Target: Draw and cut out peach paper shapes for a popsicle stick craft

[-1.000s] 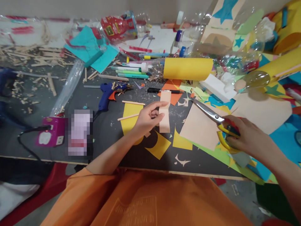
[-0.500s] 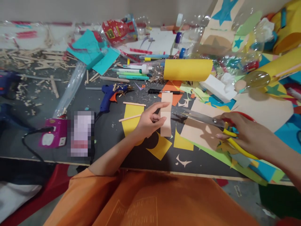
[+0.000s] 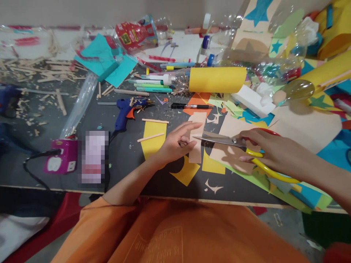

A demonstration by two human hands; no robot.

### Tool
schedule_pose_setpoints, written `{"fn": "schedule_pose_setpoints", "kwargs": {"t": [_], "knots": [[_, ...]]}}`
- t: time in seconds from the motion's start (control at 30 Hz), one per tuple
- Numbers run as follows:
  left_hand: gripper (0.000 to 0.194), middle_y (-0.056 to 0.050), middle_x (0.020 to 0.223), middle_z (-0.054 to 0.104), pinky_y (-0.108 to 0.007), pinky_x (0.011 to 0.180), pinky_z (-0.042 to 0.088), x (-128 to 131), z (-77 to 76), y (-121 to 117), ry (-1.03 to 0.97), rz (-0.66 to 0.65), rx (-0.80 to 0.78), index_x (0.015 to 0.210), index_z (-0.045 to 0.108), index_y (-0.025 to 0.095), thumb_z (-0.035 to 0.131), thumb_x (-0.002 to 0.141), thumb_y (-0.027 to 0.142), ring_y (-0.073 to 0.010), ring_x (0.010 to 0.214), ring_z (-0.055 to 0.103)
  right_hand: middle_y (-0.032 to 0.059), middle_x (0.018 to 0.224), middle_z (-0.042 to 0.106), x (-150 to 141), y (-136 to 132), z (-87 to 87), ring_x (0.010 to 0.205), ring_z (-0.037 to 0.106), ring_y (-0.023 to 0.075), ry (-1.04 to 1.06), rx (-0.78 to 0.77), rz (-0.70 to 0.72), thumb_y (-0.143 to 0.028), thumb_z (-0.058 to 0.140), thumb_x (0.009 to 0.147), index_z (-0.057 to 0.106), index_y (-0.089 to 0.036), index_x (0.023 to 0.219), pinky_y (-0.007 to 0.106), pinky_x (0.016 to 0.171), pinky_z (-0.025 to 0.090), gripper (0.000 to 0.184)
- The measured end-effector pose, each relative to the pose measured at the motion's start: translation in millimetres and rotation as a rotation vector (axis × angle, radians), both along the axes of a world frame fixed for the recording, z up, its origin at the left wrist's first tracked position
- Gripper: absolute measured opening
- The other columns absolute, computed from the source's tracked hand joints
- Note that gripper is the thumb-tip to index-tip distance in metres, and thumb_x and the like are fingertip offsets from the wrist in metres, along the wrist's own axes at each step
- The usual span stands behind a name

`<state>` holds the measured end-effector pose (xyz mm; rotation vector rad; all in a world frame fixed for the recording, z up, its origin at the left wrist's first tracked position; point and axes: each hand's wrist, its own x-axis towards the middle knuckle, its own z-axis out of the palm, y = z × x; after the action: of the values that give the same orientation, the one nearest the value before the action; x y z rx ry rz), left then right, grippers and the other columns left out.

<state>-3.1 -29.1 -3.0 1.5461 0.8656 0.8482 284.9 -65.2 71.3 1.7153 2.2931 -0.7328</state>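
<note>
A pale peach paper strip (image 3: 196,156) stands on end between the thumb and fingers of my left hand (image 3: 179,140), over the dark table. My right hand (image 3: 260,146) grips a pair of scissors (image 3: 222,140) by the yellow and red handles. Their blades lie nearly together, pointing left, with the tips over the strip close to my left fingers. Whether they touch the paper I cannot tell. Below my hands are yellow paper offcuts (image 3: 186,171) and a curved peach scrap (image 3: 214,187). A larger peach sheet (image 3: 227,146) lies under the scissors.
Left of my hand, two thin sticks (image 3: 150,137) rest on yellow paper (image 3: 149,149). A blue glue gun (image 3: 122,117), a black pen (image 3: 190,106) and a yellow paper-wrapped bottle (image 3: 218,79) lie behind. A magenta power box (image 3: 60,157) sits at left. Plastic bottles (image 3: 137,33) line the back.
The scissors have moved left, bringing their tips from beside the paper strip to over it, and their blades have closed together. The strip has tilted slightly in my left hand.
</note>
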Motion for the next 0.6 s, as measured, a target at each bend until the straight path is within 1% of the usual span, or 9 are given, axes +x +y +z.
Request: {"fn": "schedule_pose_setpoints", "kwargs": {"t": [0.07, 0.17, 0.23, 0.3, 0.37, 0.5, 0.6], "knots": [[0.038, -0.008, 0.133, 0.057, -0.015, 0.054, 0.046, 0.7, 0.5, -0.7, -0.001, -0.021, 0.031, 0.125, 0.063, 0.029, 0.063, 0.087, 0.03, -0.0027, 0.06, 0.052, 0.0142, 0.117, 0.068, -3.9, 1.6, -2.4, 0.088, 0.069, 0.0309, 0.024, 0.018, 0.017, -0.075, 0.031, 0.087, 0.056, -0.024, 0.119, 0.038, 0.059, 0.051, 0.065], [0.037, -0.009, 0.131, 0.059, -0.016, 0.06, 0.05, 1.5, 1.3, -1.1, 0.014, -0.045, 0.062, 0.124, 0.063, 0.026, 0.062, 0.088, 0.03, -0.0101, 0.08, 0.062, 0.014, 0.11, 0.07, -9.3, 4.8, -5.4, 0.083, 0.069, 0.0302, 0.059, 0.033, 0.046, -0.078, 0.032, 0.084, 0.059, -0.023, 0.114, 0.037, 0.057, 0.049, 0.068], [0.036, -0.009, 0.131, 0.059, -0.016, 0.063, 0.051, 1.5, 1.6, -0.9, 0.022, -0.049, 0.073, 0.124, 0.063, 0.025, 0.062, 0.088, 0.03, -0.0147, 0.095, 0.063, 0.0136, 0.106, 0.071, -11.9, 6.8, -6.2, 0.08, 0.068, 0.0296, 0.068, 0.029, 0.046, -0.08, 0.033, 0.082, 0.06, -0.023, 0.113, 0.035, 0.054, 0.047, 0.071], [0.037, -0.009, 0.131, 0.059, -0.016, 0.064, 0.052, 1.3, 1.5, -0.5, 0.021, -0.052, 0.078, 0.124, 0.063, 0.026, 0.061, 0.088, 0.029, -0.0163, 0.101, 0.063, 0.0127, 0.104, 0.071, -13.4, 7.9, -6.5, 0.075, 0.068, 0.0279, 0.077, 0.031, 0.035, -0.08, 0.035, 0.082, 0.061, -0.023, 0.113, 0.033, 0.051, 0.044, 0.07], [0.037, -0.009, 0.132, 0.059, -0.017, 0.064, 0.052, 1.0, 1.5, -0.4, 0.015, -0.053, 0.074, 0.125, 0.062, 0.027, 0.06, 0.088, 0.03, -0.0155, 0.099, 0.063, 0.0121, 0.101, 0.072, -13.9, 8.0, -6.8, 0.072, 0.067, 0.0265, 0.094, 0.046, 0.024, -0.079, 0.036, 0.082, 0.061, -0.023, 0.112, 0.032, 0.05, 0.042, 0.068], [0.039, -0.009, 0.134, 0.058, -0.016, 0.061, 0.049, 0.3, 2.6, -1.0, 0.034, -0.056, 0.039, 0.126, 0.062, 0.027, 0.061, 0.088, 0.034, -0.0112, 0.086, 0.062, 0.0119, 0.103, 0.071, -13.0, 7.5, -8.3, 0.075, 0.067, 0.0263, 0.125, 0.048, 0.014, -0.075, 0.038, 0.084, 0.061, -0.023, 0.111, 0.032, 0.054, 0.044, 0.062], [0.039, -0.009, 0.135, 0.058, -0.017, 0.062, 0.049, 0.1, 3.5, -1.4, 0.053, -0.051, 0.029, 0.126, 0.063, 0.027, 0.062, 0.088, 0.036, -0.0113, 0.084, 0.062, 0.0113, 0.104, 0.071, -11.7, 7.7, -9.3, 0.075, 0.066, 0.0257, 0.11, 0.032, 0.015, -0.073, 0.038, 0.086, 0.06, -0.023, 0.112, 0.032, 0.054, 0.043, 0.06]]}}
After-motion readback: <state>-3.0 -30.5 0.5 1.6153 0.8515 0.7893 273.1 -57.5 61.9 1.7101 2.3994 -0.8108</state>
